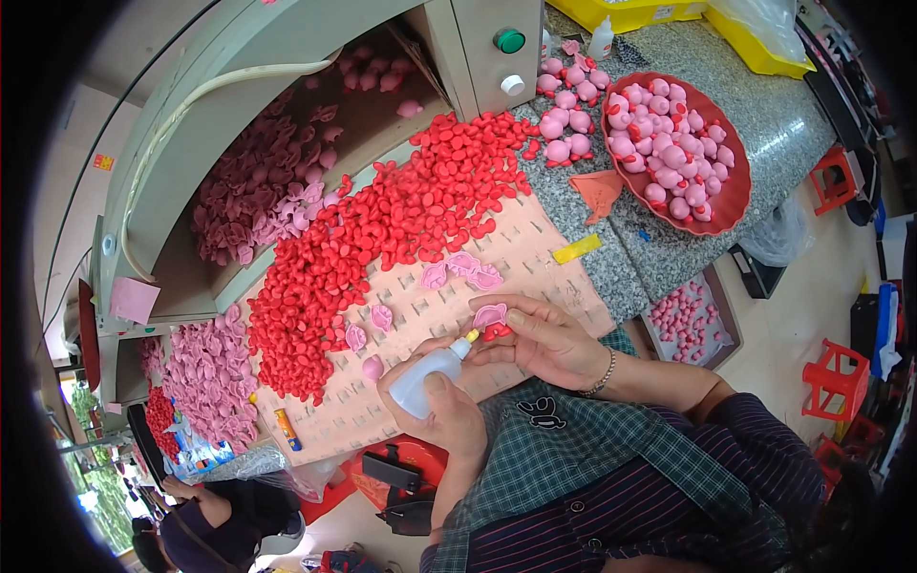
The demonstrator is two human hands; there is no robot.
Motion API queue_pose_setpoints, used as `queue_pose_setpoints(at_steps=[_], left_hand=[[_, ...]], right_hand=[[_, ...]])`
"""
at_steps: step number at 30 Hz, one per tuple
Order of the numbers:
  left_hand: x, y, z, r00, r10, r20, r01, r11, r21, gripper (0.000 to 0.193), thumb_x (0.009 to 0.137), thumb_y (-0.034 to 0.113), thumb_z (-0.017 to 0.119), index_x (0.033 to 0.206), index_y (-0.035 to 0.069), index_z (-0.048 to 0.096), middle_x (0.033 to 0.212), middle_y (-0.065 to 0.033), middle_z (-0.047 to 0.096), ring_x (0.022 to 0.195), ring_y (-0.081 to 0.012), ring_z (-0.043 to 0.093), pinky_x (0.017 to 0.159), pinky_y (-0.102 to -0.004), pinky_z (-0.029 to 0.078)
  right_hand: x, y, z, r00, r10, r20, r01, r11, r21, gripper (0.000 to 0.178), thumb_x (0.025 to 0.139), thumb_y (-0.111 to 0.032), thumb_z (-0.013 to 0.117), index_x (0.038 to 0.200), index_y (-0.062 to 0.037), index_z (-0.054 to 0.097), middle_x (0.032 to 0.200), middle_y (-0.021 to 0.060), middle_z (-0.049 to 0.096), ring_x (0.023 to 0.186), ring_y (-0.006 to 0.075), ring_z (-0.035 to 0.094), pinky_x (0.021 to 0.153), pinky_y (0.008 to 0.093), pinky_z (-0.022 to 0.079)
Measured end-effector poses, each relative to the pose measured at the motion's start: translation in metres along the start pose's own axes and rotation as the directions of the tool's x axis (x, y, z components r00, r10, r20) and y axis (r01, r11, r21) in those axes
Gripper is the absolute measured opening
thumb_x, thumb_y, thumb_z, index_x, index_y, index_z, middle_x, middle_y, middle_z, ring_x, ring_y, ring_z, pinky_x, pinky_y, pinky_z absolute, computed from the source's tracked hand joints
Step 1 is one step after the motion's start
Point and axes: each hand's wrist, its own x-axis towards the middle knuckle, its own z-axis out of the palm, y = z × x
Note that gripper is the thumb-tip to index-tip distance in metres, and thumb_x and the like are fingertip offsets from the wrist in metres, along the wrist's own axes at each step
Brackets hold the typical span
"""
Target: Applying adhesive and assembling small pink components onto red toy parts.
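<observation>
My left hand point(449, 420) is wrapped round a white squeeze bottle point(420, 382), its yellow tip pointing up and right. My right hand point(559, 349) pinches a small hollow pink shell point(491, 316) with a red piece point(496, 331) at its lower side. The bottle's tip is right beside the red piece; whether they touch, I cannot tell. Farther off on the pink mat point(535, 258) lie a few loose pink shells point(463, 265). A closed-looking pink piece point(373, 368) rests left of the bottle. A large heap of red pieces point(411, 201) spreads beyond my hands.
A grey machine point(478, 57) with a dark opening holds many pink shells point(258, 215); more are heaped at left point(205, 372). A red bowl point(735, 205) of assembled pink figures stands on the granite counter point(764, 115). A tray point(712, 353) sits lower right. Another person point(224, 520) is at lower left.
</observation>
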Motion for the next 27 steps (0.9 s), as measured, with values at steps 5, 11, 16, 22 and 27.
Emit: queue_pose_setpoints(at_steps=[5,11,16,22,27], left_hand=[[-0.0009,0.0057,0.0018,0.999,-0.039,0.013,0.039,0.999,0.000,0.025,0.091,0.012,0.054,0.108,-0.003,0.042,0.097,-0.0256,0.062,0.090,-0.0318,0.064,0.086,-0.0467,0.054],[-0.0018,0.0071,0.0008,0.999,-0.045,0.009,0.046,0.999,-0.019,0.024,0.091,0.009,0.053,0.108,-0.002,0.041,0.098,-0.0273,0.062,0.091,-0.0326,0.064,0.085,-0.0466,0.055],[-0.0017,0.0081,0.0019,0.998,-0.067,0.005,0.068,0.997,-0.046,0.025,0.092,0.010,0.055,0.109,-0.002,0.040,0.098,-0.0260,0.061,0.092,-0.0334,0.064,0.086,-0.0472,0.054],[-0.0013,0.0092,0.0013,0.998,-0.055,0.018,0.056,0.998,-0.027,0.025,0.093,0.010,0.055,0.110,-0.002,0.041,0.097,-0.0230,0.060,0.092,-0.0338,0.064,0.087,-0.0478,0.053],[0.0003,0.0066,0.0010,0.999,-0.016,0.035,0.016,1.000,-0.012,0.031,0.095,0.020,0.060,0.109,-0.002,0.043,0.099,-0.0228,0.061,0.090,-0.0321,0.065,0.081,-0.0453,0.056]], right_hand=[[-0.0005,-0.0006,0.0006,1.000,0.009,-0.001,-0.009,1.000,-0.018,0.043,0.106,-0.020,0.042,0.143,0.0015,0.040,0.131,0.0156,0.057,0.117,0.0288,0.061,0.104,0.0457,0.047],[-0.0014,-0.0001,0.0019,1.000,0.014,0.009,-0.014,1.000,-0.014,0.043,0.105,-0.020,0.043,0.142,0.0023,0.041,0.132,0.0141,0.057,0.118,0.0286,0.060,0.104,0.0456,0.047],[-0.0018,-0.0001,0.0029,1.000,0.012,0.009,-0.012,1.000,-0.019,0.042,0.105,-0.020,0.043,0.141,0.0023,0.042,0.134,0.0128,0.055,0.120,0.0274,0.058,0.105,0.0459,0.047],[-0.0015,-0.0001,0.0029,1.000,0.017,0.014,-0.017,1.000,-0.019,0.041,0.106,-0.020,0.043,0.141,0.0022,0.043,0.136,0.0121,0.054,0.122,0.0257,0.056,0.105,0.0465,0.046],[-0.0011,0.0011,0.0029,1.000,0.026,0.013,-0.026,0.999,-0.028,0.041,0.106,-0.020,0.043,0.141,0.0021,0.043,0.136,0.0122,0.054,0.124,0.0250,0.055,0.105,0.0463,0.046]])
